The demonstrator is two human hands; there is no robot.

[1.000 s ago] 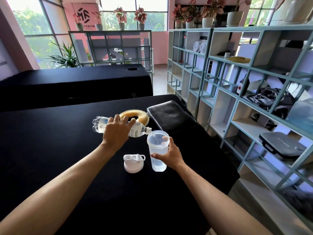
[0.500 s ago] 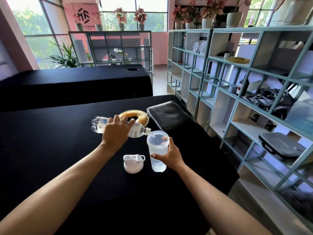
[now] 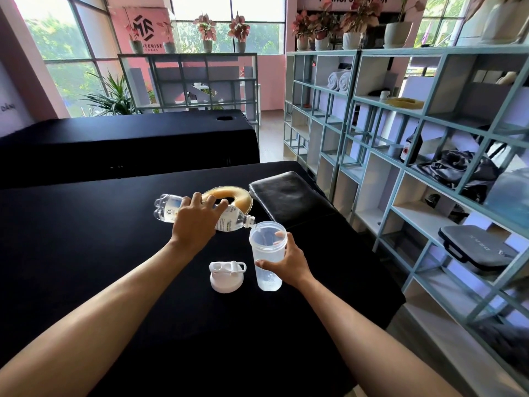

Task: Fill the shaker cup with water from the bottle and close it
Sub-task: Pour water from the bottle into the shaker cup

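Observation:
My left hand (image 3: 194,222) grips a clear plastic water bottle (image 3: 233,220) that lies nearly level, its open mouth over the rim of the shaker cup (image 3: 267,270). A thin stream of water runs from the mouth into the cup. The translucent cup stands upright on the black table (image 3: 86,239), and my right hand (image 3: 289,260) is wrapped around its right side. Water fills the cup's lower part. The white shaker lid (image 3: 226,275) rests on the table just left of the cup, apart from it.
A tan ring-shaped cushion (image 3: 242,197) lies behind the bottle, and a black leather pad (image 3: 289,196) sits to its right. Teal shelving (image 3: 400,144) runs along the right, past the table's edge. A second black table (image 3: 128,138) stands behind.
The water level in the cup has crept up a little. Both hands, the bottle and the cup keep almost the same positions.

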